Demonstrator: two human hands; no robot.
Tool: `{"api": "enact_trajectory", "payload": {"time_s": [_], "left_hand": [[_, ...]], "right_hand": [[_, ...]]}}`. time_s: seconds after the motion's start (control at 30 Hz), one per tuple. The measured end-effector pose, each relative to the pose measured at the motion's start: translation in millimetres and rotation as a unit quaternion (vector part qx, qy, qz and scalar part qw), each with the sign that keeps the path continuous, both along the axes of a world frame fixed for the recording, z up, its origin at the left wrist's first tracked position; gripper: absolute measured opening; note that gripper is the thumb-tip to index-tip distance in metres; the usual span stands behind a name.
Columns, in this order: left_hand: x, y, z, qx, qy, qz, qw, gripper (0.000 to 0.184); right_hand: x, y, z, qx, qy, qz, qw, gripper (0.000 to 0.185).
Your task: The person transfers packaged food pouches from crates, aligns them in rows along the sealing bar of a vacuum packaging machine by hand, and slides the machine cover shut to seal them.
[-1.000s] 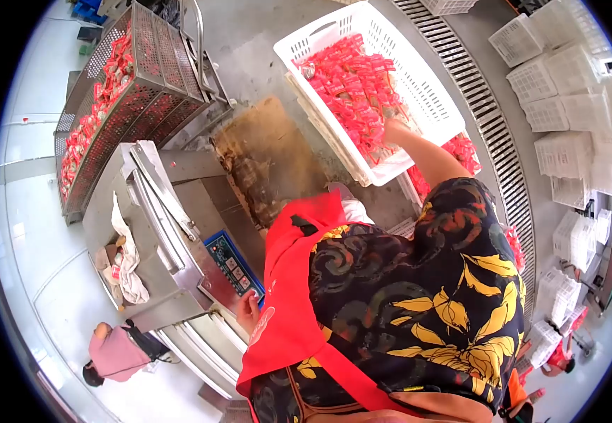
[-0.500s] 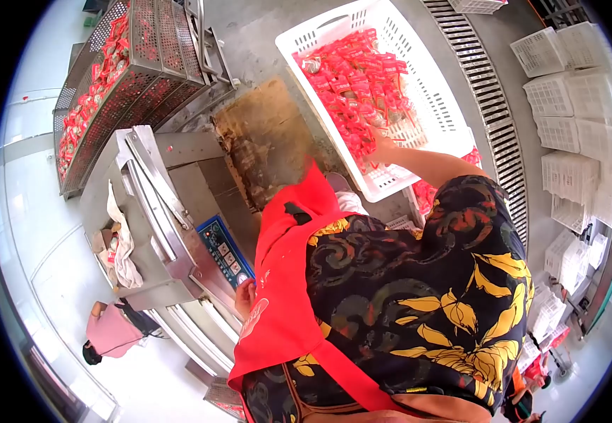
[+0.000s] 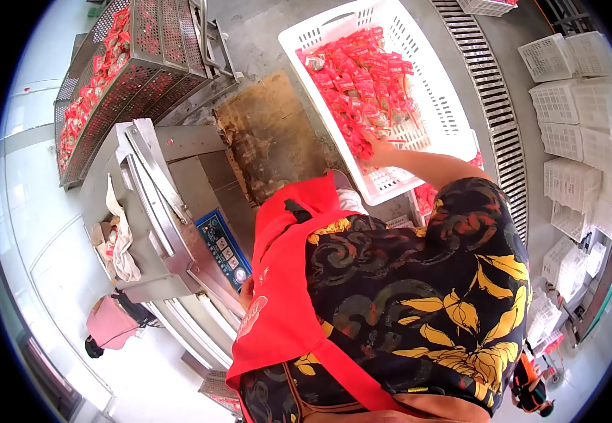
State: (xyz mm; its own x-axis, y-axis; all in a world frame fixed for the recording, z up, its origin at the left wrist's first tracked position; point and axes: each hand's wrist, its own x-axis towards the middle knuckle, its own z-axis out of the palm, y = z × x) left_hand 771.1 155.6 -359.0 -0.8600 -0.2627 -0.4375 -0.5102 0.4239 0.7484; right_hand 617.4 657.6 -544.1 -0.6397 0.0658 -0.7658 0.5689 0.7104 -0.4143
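Red packets (image 3: 362, 84), past counting, touch the right hand (image 3: 376, 153), its grip unclear, inside one white crate (image 3: 422, 70).

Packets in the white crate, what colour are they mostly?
The packets are mostly red, best seen in the head view.

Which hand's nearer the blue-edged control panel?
Left. The left hand, partly hidden by the red apron, is right by the control panel's near end; contact unclear. The right hand is well away, among red packets in the white crate.
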Motion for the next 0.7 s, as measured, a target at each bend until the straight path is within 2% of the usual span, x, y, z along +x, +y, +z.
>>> {"api": "enact_trajectory", "payload": {"time_s": [0.03,0.07,0.13,0.17,0.2,0.27,0.3,0.37,0.4,0.47,0.7], "left_hand": [[-0.3,0.8,-0.9,0.001,-0.002,0.000,1.000,0.018],[-0.3,0.7,-1.4,0.002,-0.003,0.000,1.000,0.018],[0.1,2.6,-0.5,-0.001,-0.009,-0.004,1.000,0.018],[-0.3,3.5,0.3,-0.003,-0.011,-0.004,1.000,0.018],[-0.1,4.2,1.3,-0.004,-0.014,-0.005,1.000,0.018],[-1.2,5.3,2.7,-0.004,-0.018,-0.007,1.000,0.018],[-1.6,6.2,2.0,-0.005,-0.020,-0.007,1.000,0.018],[-2.7,5.5,3.0,-0.007,-0.024,-0.008,1.000,0.018],[-3.5,5.7,3.2,-0.008,-0.026,-0.010,1.000,0.018],[-5.7,6.4,2.3,-0.006,-0.029,-0.010,1.000,0.018],[-5.4,5.3,4.1,-0.009,-0.038,-0.009,0.999,0.019]], "right_hand": [[0.2,8.5,3.5,-0.046,0.002,0.054,0.997,0.123],[-0.4,12.9,1.6,-0.044,-0.001,0.055,0.997,0.123],[-0.3,16.6,-6.7,-0.042,0.009,0.154,0.987,0.129],[5.0,14.5,-28.4,-0.019,0.074,0.150,0.986,0.125],[2.7,6.2,-16.2,-0.020,0.072,0.150,0.986,0.125],[-10.4,-17.8,19.4,0.096,0.028,0.112,0.989,0.102],[-8.4,-19.6,9.2,0.094,0.026,0.112,0.989,0.102],[-4.3,-22.2,-25.8,0.100,0.101,0.056,0.988,0.067],[-3.9,-21.3,-32.8,0.100,0.100,0.056,0.988,0.067],[-3.9,-15.2,-44.6,0.132,0.117,0.097,0.979,0.045],[5.3,13.9,-18.0,0.069,0.173,0.199,0.962,0.039]]}}
